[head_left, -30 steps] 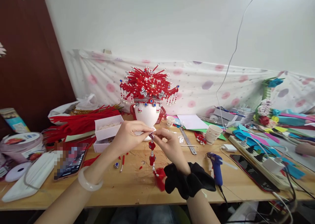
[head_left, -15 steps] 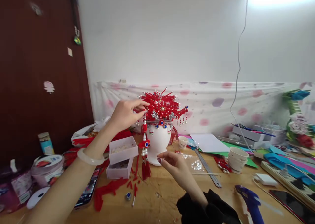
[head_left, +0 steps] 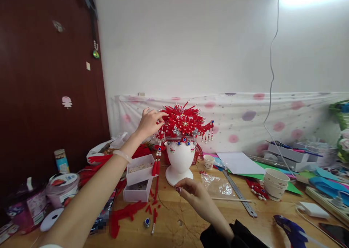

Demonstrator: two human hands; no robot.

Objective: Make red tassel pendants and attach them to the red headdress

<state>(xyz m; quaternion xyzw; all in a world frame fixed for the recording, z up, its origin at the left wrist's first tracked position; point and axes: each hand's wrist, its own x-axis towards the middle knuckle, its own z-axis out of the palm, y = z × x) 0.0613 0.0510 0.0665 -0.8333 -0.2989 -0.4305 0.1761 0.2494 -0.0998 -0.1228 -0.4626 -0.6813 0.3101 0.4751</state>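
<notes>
A red headdress (head_left: 184, 121) with pearl-tipped spikes and blue gems sits on a white mannequin head (head_left: 180, 157). My left hand (head_left: 151, 122) reaches to the headdress's left side, thumb and forefinger closed at the upper end of a beaded tassel (head_left: 158, 150). The tassel hangs below the fingers, with red fringe at its bottom; its top is hidden behind them. My right hand (head_left: 193, 193) is held low in front of the mannequin's base, its fingertips pinched together. Whether anything small is between them, I cannot make out.
Stacked white boxes (head_left: 139, 188) with beads stand left of the mannequin, near red scraps (head_left: 127, 213). To the right lie a clear bag (head_left: 218, 185), a metal ruler (head_left: 240, 193), paper cups (head_left: 276, 182) and a blue glue gun (head_left: 290, 231). A phone (head_left: 105, 211) lies under my left forearm.
The beaded tassel has moved farther back and sits nearer the headdress's left side; my left hand has reached forward with it. My right hand stays pinched. The view has shifted slightly left.
</notes>
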